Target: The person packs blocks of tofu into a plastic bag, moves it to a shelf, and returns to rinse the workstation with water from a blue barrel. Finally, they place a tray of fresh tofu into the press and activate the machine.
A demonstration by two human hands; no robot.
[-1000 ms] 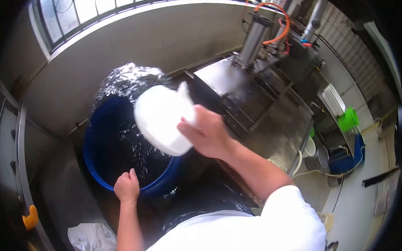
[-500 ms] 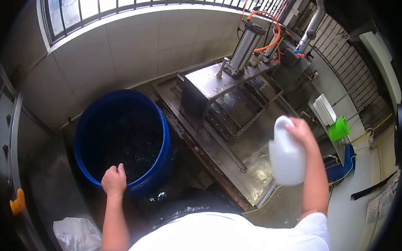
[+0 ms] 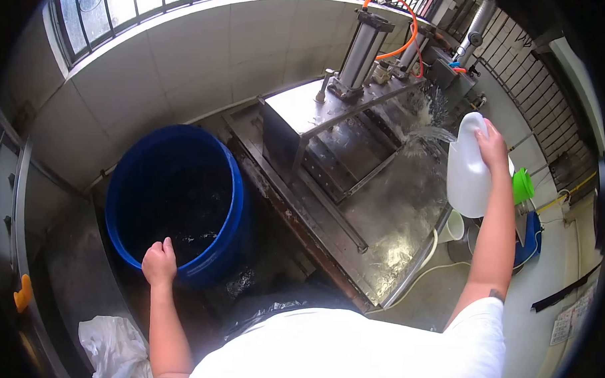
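In my right hand (image 3: 494, 146) is a white plastic jug (image 3: 467, 185), its top cut open, held by its handle. Water (image 3: 430, 133) flies from its mouth to the left and splashes onto the metal machine (image 3: 295, 115). My left hand (image 3: 160, 263) is closed over the near rim of a large blue barrel (image 3: 237, 207), thumb up. Dark liquid lies inside the barrel, with a few glints near the rim.
A wet metal platform (image 3: 387, 245) holds the machine with its upright cylinders. An orange hose (image 3: 414, 33) loops above. At right are a white cup (image 3: 454, 224) and a green container (image 3: 523, 185). A white plastic bag (image 3: 110, 345) sits at lower left.
My right hand has swung the jug up and to the right, and water now shoots out over the machine. My left hand stays at the barrel's rim.
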